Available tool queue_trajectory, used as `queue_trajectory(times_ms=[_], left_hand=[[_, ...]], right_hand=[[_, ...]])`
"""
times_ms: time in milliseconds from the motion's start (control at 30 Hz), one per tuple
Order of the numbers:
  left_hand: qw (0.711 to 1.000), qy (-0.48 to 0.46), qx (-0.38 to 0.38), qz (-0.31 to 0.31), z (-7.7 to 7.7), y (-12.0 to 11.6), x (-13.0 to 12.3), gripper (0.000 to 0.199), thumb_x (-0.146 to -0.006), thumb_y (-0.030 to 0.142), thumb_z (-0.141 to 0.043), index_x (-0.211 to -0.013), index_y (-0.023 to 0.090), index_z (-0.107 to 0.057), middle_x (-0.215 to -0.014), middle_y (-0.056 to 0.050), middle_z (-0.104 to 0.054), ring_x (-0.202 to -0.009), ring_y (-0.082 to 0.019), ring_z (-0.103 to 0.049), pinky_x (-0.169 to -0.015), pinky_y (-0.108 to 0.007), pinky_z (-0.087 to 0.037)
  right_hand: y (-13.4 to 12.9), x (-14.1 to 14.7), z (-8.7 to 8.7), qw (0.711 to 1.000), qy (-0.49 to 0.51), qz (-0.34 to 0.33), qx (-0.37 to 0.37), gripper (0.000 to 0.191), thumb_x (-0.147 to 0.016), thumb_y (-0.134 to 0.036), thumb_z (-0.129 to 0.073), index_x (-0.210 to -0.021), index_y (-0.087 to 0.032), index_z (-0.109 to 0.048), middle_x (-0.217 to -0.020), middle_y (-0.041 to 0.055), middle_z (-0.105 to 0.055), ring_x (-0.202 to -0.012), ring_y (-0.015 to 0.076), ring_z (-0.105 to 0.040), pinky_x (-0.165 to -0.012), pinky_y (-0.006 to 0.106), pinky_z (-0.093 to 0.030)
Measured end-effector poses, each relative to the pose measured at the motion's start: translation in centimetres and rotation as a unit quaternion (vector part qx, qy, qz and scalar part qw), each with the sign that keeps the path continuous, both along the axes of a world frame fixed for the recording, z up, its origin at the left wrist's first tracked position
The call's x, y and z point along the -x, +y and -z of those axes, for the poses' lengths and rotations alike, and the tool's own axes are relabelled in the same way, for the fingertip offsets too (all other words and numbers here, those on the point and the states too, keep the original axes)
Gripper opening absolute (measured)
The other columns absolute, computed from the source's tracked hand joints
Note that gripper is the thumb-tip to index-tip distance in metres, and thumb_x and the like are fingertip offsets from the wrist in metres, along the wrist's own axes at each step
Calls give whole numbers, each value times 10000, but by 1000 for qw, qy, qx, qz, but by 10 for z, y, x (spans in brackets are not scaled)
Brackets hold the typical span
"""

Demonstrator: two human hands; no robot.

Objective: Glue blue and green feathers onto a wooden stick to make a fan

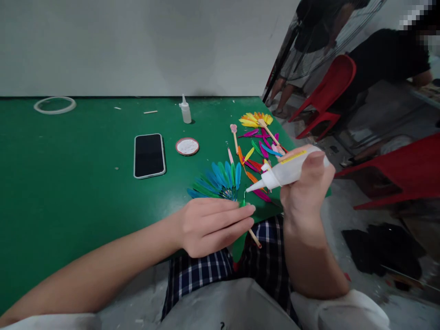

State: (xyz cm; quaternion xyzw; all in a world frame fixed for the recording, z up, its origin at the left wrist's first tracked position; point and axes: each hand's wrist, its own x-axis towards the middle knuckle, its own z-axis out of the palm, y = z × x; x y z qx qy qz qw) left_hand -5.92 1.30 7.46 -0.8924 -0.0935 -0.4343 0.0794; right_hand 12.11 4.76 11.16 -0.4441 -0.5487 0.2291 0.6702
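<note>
Left hand (215, 227): low, fingers stretched rightward, grip pinching a green feather (244, 202)
Right hand (311, 188): raised, grip wrapped around a squeeze bottle (292, 168) tilted nozzle-down near the feather

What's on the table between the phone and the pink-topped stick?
A round white disc with a reddish rim lies between the phone and stick, in the head view.

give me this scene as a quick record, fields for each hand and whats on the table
left hand: holds a green feather
right hand: grips a squeeze bottle, tip close to the feather
beyond left hand: blue-green feather fan
green table, right part: loose coloured feathers, yellow feather fan
farther left: phone, round disc, small upright bottle
</note>
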Motion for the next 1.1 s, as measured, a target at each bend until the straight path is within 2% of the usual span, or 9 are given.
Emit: queue_trajectory(times_ms=[200,333,533,667,833,967,1100], left_hand=[[1000,4,7,-5,-1,-1,0,186,-751,133,-538,-912,95,-624,-957,-97,-661,-817,-144,-637,-741,-221,-537],[1000,8,8,-5,-6,-2,0,170,-748,135,-548,-892,100,-629,-938,-92,-668,-794,-143,-641,-721,-217,-543],[1000,-15,-11,11,-3,0,-2,140,-759,136,-550,-864,93,-632,-913,-102,-673,-796,-147,-644,-719,-212,-542],[1000,3,1,-7,-6,-2,-3,126,-770,130,-536,-853,115,-629,-910,-79,-677,-786,-131,-646,-711,-196,-544],[1000,2,-4,-3,-9,-3,-3,117,-744,119,-563,-840,104,-628,-895,-85,-679,-760,-137,-650,-690,-205,-553],[1000,-4,-28,10,-9,-2,-4,111,-707,120,-609,-815,102,-630,-876,-83,-684,-733,-140,-652,-681,-215,-558],[999,-2,-44,2,-8,-2,-4,132,-699,128,-620,-831,117,-631,-896,-73,-681,-754,-131,-646,-693,-208,-554]], right_hand=[[-10,11,-6,992,-21,84,-88,401,-675,-592,-494,-527,-223,-551,-471,-33,-480,-431,101,-433,-479,281,-352],[-12,15,-7,991,-22,73,-106,382,-653,-595,-523,-538,-234,-571,-466,-39,-489,-421,98,-434,-497,291,-370],[-8,13,-6,989,-21,107,-104,386,-667,-600,-502,-552,-239,-578,-483,-23,-503,-441,110,-448,-453,278,-330],[-9,11,-2,992,-4,76,-104,365,-680,-564,-519,-552,-230,-589,-479,-32,-505,-425,94,-430,-447,267,-311],[-13,9,0,997,34,14,-70,363,-691,-545,-519,-579,-213,-616,-489,-34,-501,-429,90,-430,-394,243,-262],[-2,2,7,998,41,27,-36,338,-722,-492,-513,-590,-193,-596,-483,-36,-474,-414,81,-414,-401,234,-295],[17,-16,25,996,39,65,56,251,-695,-425,-579,-695,-175,-584,-521,-54,-496,-379,52,-382,-376,204,-295]])
